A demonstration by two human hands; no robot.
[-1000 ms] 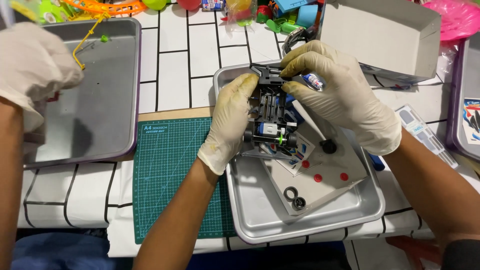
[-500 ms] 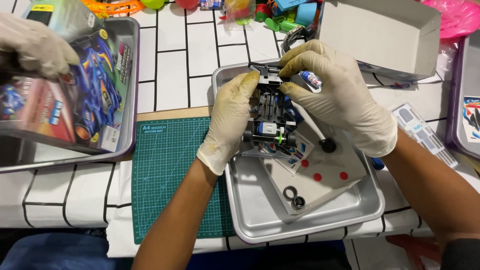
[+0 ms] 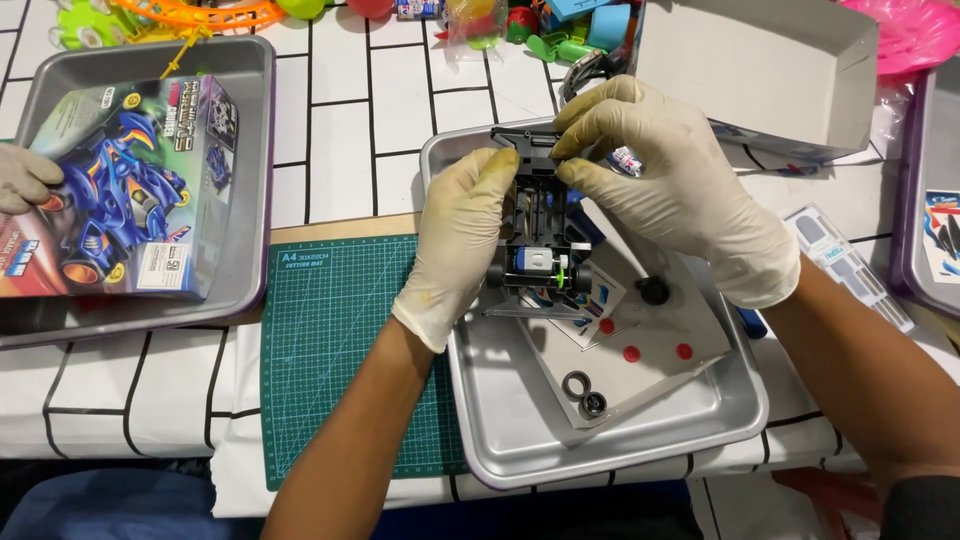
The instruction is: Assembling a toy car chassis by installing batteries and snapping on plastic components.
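Both gloved hands are clamped on the black toy car chassis point(image 3: 540, 235), left hand point(image 3: 462, 240) gripping its side, right hand point(image 3: 672, 185) pinching the top end, right over the silver tray point(image 3: 520, 450). Under the right wrist the tray holds a grey card point(image 3: 650, 350) with red dots and small black tyres point(image 3: 585, 395). Far off the left hand, the other grey tray point(image 3: 250, 90) has a colourful car kit box point(image 3: 120, 190) now lying flat; half a second ago another person's gloved hand point(image 3: 25, 178) was still lowering it.
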